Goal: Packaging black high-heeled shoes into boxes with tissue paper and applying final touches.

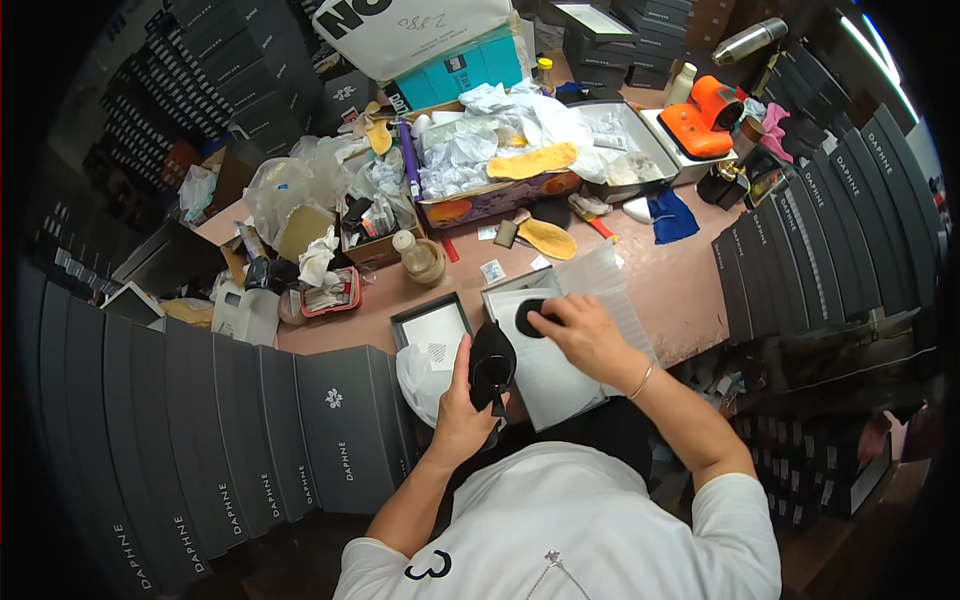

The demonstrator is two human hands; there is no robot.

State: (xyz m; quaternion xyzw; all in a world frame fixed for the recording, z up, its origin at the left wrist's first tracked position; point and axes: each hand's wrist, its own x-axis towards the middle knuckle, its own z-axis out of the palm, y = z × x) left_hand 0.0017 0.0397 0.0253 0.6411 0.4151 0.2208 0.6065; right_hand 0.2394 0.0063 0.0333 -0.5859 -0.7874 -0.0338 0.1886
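My left hand (462, 415) is closed around a black shoe (494, 352), which it holds upright in front of my body. Pinched in the fingers of my right hand (592, 342) is a black rounded pad (526, 318); its exact kind is hard to make out. That hand hovers over or rests on an open shoebox (488, 296) lined with white tissue paper (565, 390). To the left of the shoebox lies a dark-rimmed box part (400, 330) with a white inside. White wrapping (418, 385) is bunched beside my left hand.
Rows of grey shoeboxes (345, 420) stand at the left, with more shoeboxes (790, 240) at the right. Farther back are a carton (470, 210) of crumpled paper, a bottle (410, 250), yellow insoles (547, 238), a blue cloth (673, 216) and an orange device (700, 125).
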